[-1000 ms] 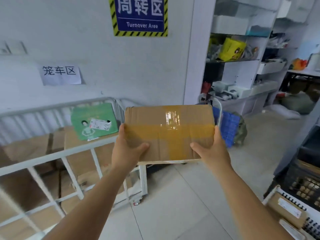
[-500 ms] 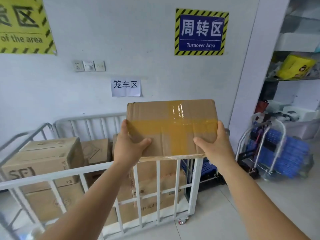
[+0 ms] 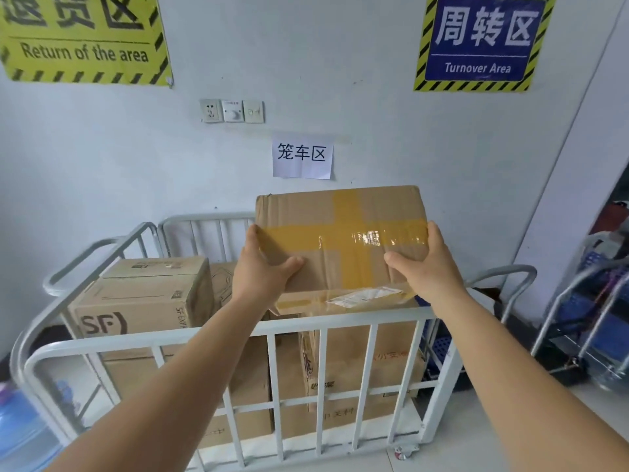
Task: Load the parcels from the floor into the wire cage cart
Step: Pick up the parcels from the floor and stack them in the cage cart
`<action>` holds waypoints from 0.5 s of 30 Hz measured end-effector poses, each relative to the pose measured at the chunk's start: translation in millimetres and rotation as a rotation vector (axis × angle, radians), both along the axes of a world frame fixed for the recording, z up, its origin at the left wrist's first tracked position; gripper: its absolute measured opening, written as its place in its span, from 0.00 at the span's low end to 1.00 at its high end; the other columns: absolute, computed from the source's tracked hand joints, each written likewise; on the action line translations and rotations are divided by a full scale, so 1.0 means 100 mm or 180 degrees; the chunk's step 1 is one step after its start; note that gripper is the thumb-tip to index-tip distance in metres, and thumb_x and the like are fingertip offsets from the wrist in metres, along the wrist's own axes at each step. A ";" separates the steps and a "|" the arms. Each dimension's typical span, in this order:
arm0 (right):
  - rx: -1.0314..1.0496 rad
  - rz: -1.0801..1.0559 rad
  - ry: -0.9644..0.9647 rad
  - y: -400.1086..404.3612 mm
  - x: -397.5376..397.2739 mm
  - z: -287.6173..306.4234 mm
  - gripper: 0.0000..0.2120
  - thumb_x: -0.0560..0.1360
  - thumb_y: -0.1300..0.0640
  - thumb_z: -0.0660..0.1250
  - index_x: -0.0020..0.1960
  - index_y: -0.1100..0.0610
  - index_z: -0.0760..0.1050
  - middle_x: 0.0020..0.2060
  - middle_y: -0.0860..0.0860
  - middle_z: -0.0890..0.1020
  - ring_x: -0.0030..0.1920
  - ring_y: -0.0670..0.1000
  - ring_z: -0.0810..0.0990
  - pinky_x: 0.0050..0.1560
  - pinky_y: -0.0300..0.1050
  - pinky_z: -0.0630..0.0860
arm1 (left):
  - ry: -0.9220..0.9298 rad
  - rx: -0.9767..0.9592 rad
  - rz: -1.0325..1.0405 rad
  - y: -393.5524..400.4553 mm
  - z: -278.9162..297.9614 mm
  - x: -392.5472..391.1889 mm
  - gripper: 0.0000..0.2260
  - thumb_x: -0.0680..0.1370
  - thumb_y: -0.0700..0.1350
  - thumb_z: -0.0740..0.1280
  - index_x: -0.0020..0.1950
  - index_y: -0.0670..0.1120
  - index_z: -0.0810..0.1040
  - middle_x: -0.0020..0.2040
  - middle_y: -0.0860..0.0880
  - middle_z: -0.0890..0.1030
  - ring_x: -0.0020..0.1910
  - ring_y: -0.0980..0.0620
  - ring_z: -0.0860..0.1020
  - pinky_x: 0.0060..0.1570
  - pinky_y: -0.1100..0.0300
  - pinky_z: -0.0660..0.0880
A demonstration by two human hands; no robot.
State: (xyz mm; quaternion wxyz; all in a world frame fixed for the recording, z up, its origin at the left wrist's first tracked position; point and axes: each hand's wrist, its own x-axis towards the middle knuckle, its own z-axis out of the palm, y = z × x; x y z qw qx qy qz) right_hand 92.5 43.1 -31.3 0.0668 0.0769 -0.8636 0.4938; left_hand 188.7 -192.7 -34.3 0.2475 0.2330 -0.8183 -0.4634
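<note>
A brown cardboard parcel [image 3: 340,247] crossed with yellow tape hangs above the right half of the white wire cage cart [image 3: 211,337], just beyond its front rail. My left hand [image 3: 263,270] grips its left side, thumb on top. My right hand [image 3: 427,267] grips its right side the same way. Inside the cart stand several cardboard boxes, among them one marked SF [image 3: 143,301] at the left and taller boxes [image 3: 340,362] under the held parcel.
The cart stands against a white wall with signs and a socket panel [image 3: 232,111]. A folded metal trolley with blue crates [image 3: 585,321] stands at the right. A blue water bottle [image 3: 20,427] lies at the lower left.
The view has swung left and closer to the cart. The parcel, held in both hands throughout, has gone from in front of the rail to over the cart's right half.
</note>
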 end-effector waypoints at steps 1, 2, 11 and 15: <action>-0.0003 0.0017 -0.0021 -0.03 -0.14 -0.02 0.40 0.68 0.42 0.73 0.74 0.42 0.56 0.63 0.46 0.74 0.62 0.54 0.75 0.60 0.58 0.75 | -0.0032 -0.0042 0.0002 -0.04 -0.03 -0.13 0.42 0.68 0.58 0.75 0.75 0.57 0.54 0.64 0.49 0.74 0.54 0.44 0.78 0.39 0.50 0.82; -0.0013 0.0042 -0.0033 -0.04 -0.29 -0.05 0.39 0.69 0.43 0.73 0.74 0.43 0.56 0.61 0.45 0.75 0.61 0.53 0.75 0.60 0.57 0.74 | -0.0064 -0.0079 -0.0001 -0.08 -0.05 -0.28 0.42 0.68 0.59 0.75 0.75 0.57 0.54 0.63 0.49 0.75 0.54 0.45 0.78 0.46 0.47 0.81; 0.0218 0.0075 -0.0720 0.01 -1.68 -0.52 0.46 0.69 0.41 0.73 0.78 0.44 0.50 0.72 0.49 0.69 0.69 0.55 0.70 0.67 0.59 0.70 | -0.0705 -0.0024 -0.0074 -0.02 -0.58 -1.66 0.41 0.71 0.57 0.73 0.77 0.50 0.54 0.61 0.48 0.75 0.54 0.48 0.77 0.43 0.56 0.75; 0.0283 0.0031 -0.0915 0.08 -2.14 -0.74 0.45 0.70 0.38 0.71 0.79 0.45 0.50 0.74 0.49 0.65 0.72 0.56 0.66 0.69 0.60 0.67 | -0.0872 -0.0157 -0.0051 0.04 -0.76 -2.16 0.37 0.73 0.60 0.69 0.75 0.51 0.56 0.63 0.48 0.74 0.57 0.45 0.76 0.46 0.54 0.73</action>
